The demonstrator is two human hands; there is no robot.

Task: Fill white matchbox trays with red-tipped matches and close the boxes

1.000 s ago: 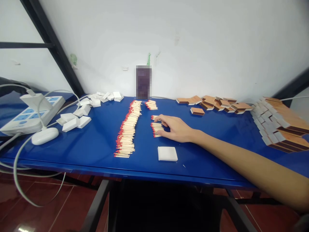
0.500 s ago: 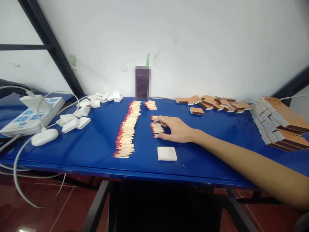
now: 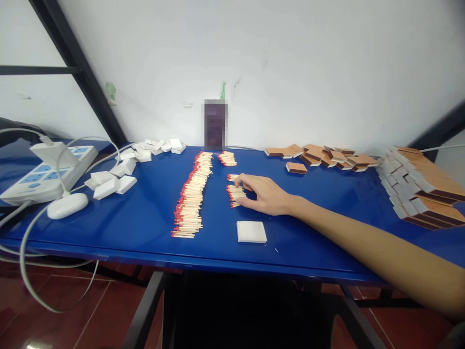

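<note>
Head view:
1. Right hand (image 3: 267, 194), palm down: thumb and forefinger stand apart beside a short row of matches (image 3: 232, 193); whether either fingertip touches them cannot be told.
2. Short row: flat on the blue desk (image 3: 152, 213), red heads to the left, a gap near its far end.
3. Long row of matches (image 3: 191, 194): left of the short row, heads likewise left.
4. Small match cluster (image 3: 228, 158): beyond the short row, near the wall.
5. White box (image 3: 251, 231): single, between the hand and the desk's near edge.
6. Brown matchboxes (image 3: 315, 152): loose heap, far right; tall stack (image 3: 443, 179) at right edge.
7. White boxes (image 3: 127, 167): scattered, left.
</note>
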